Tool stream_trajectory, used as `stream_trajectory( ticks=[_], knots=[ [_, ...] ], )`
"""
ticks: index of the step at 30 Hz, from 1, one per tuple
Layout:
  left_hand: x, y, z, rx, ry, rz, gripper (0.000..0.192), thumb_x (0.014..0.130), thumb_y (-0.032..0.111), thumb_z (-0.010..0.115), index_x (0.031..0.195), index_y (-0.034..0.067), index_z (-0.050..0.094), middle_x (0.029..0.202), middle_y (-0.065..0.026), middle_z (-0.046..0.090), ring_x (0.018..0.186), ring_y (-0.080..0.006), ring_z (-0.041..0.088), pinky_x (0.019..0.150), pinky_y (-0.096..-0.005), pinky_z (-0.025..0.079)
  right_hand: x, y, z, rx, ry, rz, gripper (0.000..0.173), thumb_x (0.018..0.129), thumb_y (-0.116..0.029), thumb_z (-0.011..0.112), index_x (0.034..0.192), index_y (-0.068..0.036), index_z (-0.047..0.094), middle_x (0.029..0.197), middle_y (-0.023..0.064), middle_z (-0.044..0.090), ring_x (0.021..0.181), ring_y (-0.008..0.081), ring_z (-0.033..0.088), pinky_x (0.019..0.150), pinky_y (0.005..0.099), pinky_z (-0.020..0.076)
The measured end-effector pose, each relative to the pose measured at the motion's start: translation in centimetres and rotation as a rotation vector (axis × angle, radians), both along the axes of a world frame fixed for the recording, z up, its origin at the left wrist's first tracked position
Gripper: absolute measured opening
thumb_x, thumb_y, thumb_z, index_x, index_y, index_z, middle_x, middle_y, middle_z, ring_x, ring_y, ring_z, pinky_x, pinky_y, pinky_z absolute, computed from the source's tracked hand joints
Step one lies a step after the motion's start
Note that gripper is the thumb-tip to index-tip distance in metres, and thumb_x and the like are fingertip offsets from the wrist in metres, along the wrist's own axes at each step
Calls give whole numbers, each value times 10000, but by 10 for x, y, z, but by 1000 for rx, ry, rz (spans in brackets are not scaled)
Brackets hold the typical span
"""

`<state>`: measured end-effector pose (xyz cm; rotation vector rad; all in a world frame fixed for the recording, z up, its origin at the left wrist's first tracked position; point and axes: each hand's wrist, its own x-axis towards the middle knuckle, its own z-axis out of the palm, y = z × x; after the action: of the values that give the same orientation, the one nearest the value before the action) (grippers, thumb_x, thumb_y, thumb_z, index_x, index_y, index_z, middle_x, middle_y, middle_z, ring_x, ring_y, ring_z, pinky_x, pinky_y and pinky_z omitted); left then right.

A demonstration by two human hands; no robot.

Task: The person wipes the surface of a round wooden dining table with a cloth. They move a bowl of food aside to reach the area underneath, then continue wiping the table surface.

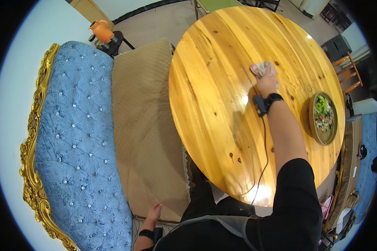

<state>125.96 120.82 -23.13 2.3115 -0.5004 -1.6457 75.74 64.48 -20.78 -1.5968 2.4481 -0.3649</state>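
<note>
My right hand (pixel 268 83) presses a crumpled pinkish-white cloth (pixel 264 68) against the top of a round wooden table (pixel 207 103). A black device strapped to that wrist trails a cable (pixel 265 157) over the tabletop. Marks that look like wet streaks (pixel 297 84) show on the wood right of the cloth. Further right stands a brown bowl (pixel 315 125) of food with green vegetables (pixel 323 105). Low on the left, my left hand (pixel 155 211) hangs over the sofa's brown quilted seat cover (pixel 144 125), holding nothing visible; its fingers look loosely curled.
A blue tufted sofa back (pixel 78 135) with a gold carved frame (pixel 31 163) runs along the left. An orange jug (pixel 102 31) and jars stand on a black stool (pixel 118 42). At right are a wooden chair (pixel 348 72) and another blue sofa (pixel 367 175).
</note>
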Motion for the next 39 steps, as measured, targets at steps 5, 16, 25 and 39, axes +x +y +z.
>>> stream_trajectory(
  ticks=[5,16,25,39],
  knots=[
    [12,24,-6,33,31,123,374,895,272,529,1143,-4,578,951,-61,600,905,-152,527,830,-278,406,136,-59,-6,-10,87,295,636,807,-268,554,1373,-122,305,1201,265,495,1138,423,453,934,577,313],
    [25,-23,-26,-24,-12,66,364,884,258,546,1127,-11,574,861,-43,602,797,-150,538,736,-278,437,250,74,20,380,-1800,606,379,862,-95,429,1232,-106,509,1190,171,502,1093,348,459,979,389,341],
    [7,-109,-12,-226,-55,-165,231,889,237,517,994,47,594,831,-14,566,747,-98,506,670,-241,405,29,318,38,127,-430,1526,513,698,20,523,1142,-224,604,1276,155,485,1249,305,401,1052,434,299],
    [-199,-153,83,-386,24,-315,327,895,220,529,1148,15,563,1018,-60,586,904,-149,547,769,-248,418,-423,660,22,-59,-1049,-823,278,843,-44,437,1093,-19,557,1018,128,603,926,242,599,803,341,495]
  ],
)
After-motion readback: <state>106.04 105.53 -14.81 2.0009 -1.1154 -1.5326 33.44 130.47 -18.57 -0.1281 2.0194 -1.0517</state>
